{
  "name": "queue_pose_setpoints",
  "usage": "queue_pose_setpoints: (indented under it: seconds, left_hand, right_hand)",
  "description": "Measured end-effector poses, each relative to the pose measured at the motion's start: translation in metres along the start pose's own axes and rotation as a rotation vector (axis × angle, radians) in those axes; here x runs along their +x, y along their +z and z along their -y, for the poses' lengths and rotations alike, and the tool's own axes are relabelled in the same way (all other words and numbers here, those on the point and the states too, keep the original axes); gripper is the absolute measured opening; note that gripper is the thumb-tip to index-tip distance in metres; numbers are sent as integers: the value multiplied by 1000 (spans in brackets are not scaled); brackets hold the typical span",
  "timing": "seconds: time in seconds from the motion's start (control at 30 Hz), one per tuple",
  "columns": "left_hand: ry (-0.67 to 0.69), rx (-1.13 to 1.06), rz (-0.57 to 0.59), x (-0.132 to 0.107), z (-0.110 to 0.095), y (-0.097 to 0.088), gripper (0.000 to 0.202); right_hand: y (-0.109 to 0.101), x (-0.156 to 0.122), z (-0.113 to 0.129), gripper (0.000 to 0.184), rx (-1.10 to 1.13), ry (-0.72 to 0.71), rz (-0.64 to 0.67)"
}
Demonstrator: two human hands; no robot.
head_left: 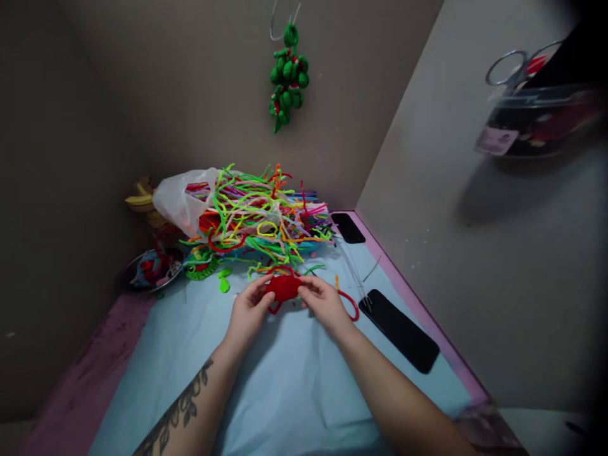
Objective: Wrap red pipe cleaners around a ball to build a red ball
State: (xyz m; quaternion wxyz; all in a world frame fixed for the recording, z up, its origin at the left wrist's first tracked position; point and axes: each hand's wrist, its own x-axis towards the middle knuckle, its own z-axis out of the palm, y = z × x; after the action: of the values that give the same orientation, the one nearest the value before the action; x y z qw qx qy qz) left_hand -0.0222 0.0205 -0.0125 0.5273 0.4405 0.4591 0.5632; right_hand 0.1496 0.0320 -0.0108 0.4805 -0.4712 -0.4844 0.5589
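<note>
Between both hands, above the blue table cover, is a rounded red piece [284, 287] that looks made of fuzzy pipe cleaners, with loose red stems curving from it. My left hand [250, 305] pinches its left end between thumb and fingers. On the right end, my right hand [325, 304] is closed in a similar pinch, its lower fingers partly hidden. A curved red pipe cleaner [351, 306] lies just right of my right hand. Small bright green pieces [224, 284] rest to the left of my left hand.
A heap of colourful pipe cleaners [256, 212] spills from a plastic bag [183, 197] at the back. A metal bowl [124, 278] stands left. Two dark phone-like slabs [403, 332] lie right. Green woven ornaments [287, 76] and a scissors container [527, 126] hang on the walls.
</note>
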Motion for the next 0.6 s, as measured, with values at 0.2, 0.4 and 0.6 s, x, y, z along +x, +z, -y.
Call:
queue_pose_setpoints:
  seconds: [0.2,0.4,0.6]
  left_hand:
    - [-100,-174,50,-1,0,0,42]
    - [-204,-314,91,-4,-2,0,46]
    - [-136,-237,-12,2,0,0,47]
  right_hand:
    - [-1,-1,-1,22,128,108,77]
    - [0,-3,-1,28,310,163,190]
    - [-2,2,-2,32,145,110,123]
